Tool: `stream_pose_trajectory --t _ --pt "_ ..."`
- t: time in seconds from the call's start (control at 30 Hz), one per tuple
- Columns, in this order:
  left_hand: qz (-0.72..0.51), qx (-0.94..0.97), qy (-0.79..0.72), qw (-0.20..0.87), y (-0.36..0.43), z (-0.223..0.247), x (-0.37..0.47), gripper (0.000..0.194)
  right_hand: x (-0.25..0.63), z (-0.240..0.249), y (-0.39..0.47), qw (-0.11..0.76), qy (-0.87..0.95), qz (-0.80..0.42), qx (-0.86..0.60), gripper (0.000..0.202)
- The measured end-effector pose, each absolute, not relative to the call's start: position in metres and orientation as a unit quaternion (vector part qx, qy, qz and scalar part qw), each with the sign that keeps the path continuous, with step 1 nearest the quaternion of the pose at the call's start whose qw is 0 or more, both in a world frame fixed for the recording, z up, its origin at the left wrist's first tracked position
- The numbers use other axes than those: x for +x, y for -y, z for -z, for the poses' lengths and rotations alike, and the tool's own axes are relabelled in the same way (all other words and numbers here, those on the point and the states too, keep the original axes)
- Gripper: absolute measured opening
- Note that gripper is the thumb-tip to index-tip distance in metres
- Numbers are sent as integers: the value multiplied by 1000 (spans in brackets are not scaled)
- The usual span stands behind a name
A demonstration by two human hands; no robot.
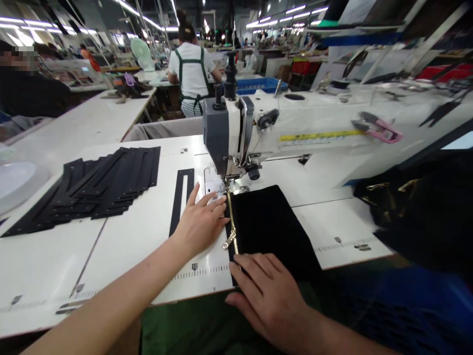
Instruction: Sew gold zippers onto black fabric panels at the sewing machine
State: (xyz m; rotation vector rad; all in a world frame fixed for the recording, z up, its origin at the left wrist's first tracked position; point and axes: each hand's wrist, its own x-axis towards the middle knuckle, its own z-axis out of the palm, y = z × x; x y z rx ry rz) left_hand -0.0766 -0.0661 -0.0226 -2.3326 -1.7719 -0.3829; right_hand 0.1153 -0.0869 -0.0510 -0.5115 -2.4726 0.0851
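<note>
- can any writing be read?
- "10" is printed on the ruler (pixel 207 272) along the counter (pixel 129 256).
- the black cloth (pixel 273 227)?
- its gold zipper (pixel 232 214) is lined up by the needle; its edge is touched by the left hand (pixel 202 219), fingers spread. the zipper's near end is covered by the right hand (pixel 264 291), fingers pressed together, thumb apart.

The zippered black fabric (pixel 273 222) is pressed near the needle of the sewing machine (pixel 231 133) by the left hand (pixel 202 223). Its lower edge is held by the right hand (pixel 268 296). Dark frame pieces (pixel 114 182) are heaped on the white table (pixel 129 256).
</note>
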Motion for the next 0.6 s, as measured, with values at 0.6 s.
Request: stream_pose_trajectory --t 0.6 --pt "39 -807 589 -33 109 8 -65 80 98 45 3 148 966 -74 -199 44"
